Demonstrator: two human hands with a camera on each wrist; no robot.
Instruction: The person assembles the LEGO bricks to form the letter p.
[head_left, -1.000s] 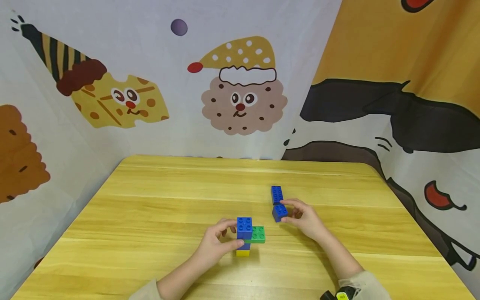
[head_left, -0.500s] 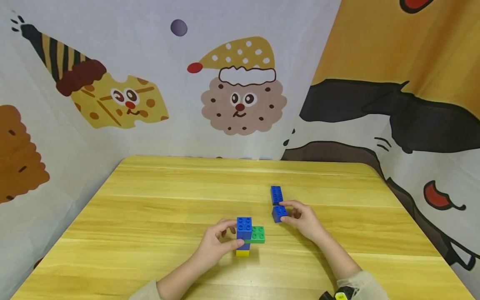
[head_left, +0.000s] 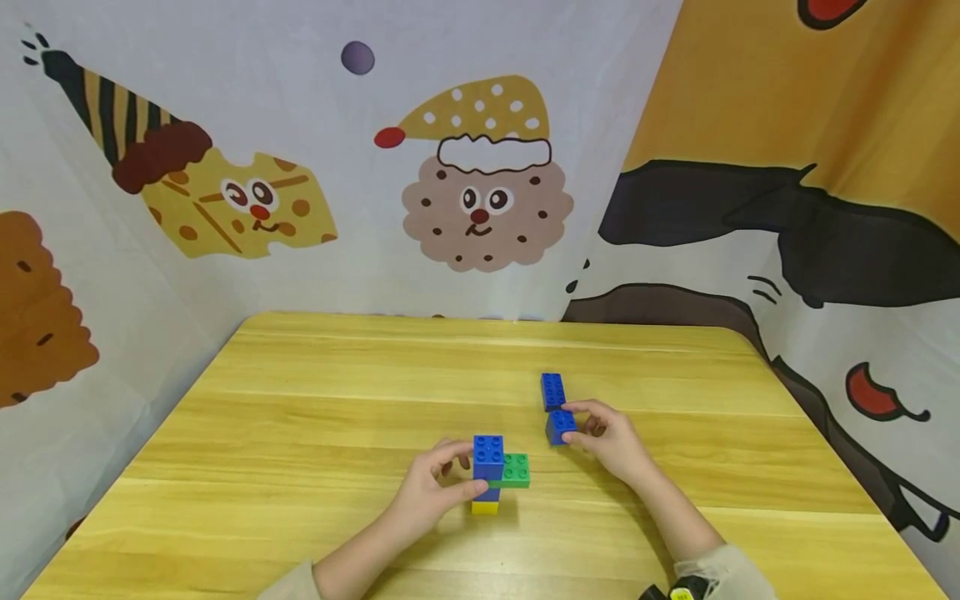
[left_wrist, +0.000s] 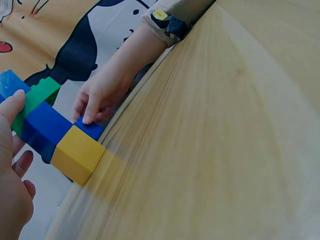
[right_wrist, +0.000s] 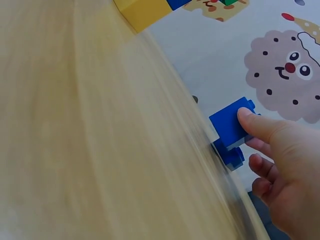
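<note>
A small tower stands before me, with a yellow brick [left_wrist: 77, 156] at the bottom, a blue brick [left_wrist: 47, 127] on it, then a green brick [head_left: 516, 470] jutting out to the right and another blue brick [head_left: 488, 457] on top. My left hand [head_left: 435, 479] grips the tower near its top, thumb on the near side. Farther right, my right hand [head_left: 611, 440] pinches a square blue brick [head_left: 561, 427] between thumb and index finger. Just beyond it lies a longer blue brick [head_left: 552, 391]; in the right wrist view the pinched brick partly hides this blue brick [right_wrist: 231, 156].
The wooden table [head_left: 315, 417] carries all the bricks. A printed cloth [head_left: 300, 108] with cartoon figures hangs behind the table and along its sides. On the right wrist sits a black strap device [head_left: 686, 587].
The square blue brick has shifted very slightly to the right with my right fingers. My left hand and the tower stay in place.
</note>
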